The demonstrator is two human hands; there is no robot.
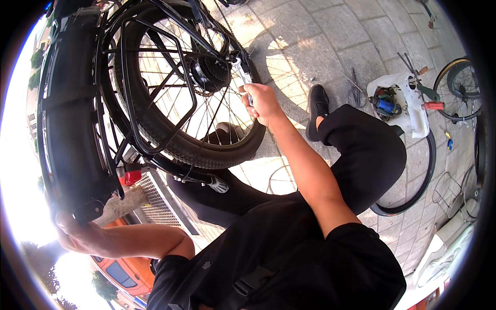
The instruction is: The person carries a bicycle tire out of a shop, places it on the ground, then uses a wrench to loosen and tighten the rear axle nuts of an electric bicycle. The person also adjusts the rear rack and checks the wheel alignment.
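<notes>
My right hand [262,103] is closed around the handle of a silver wrench [241,72]. The wrench's head meets the axle end beside the black rear hub [211,74] of a bicycle wheel. Around that hub are thin spokes and a thick black tire [206,157], with the black frame and rack tubes [135,111] in front of part of the wheel. At the far left, my left hand [77,233] grips the lower end of the bicycle's long black seat [72,129]; its fingers are partly hidden there. A red rear light [133,174] sits near that end.
On the paving right of my knee, a white container [395,85] holds a blue-and-black power tool [386,106] and screwdrivers. A loose tire [431,170] lies below it, and another wheel [457,88] is farther right. An orange vehicle [124,271] stands at lower left.
</notes>
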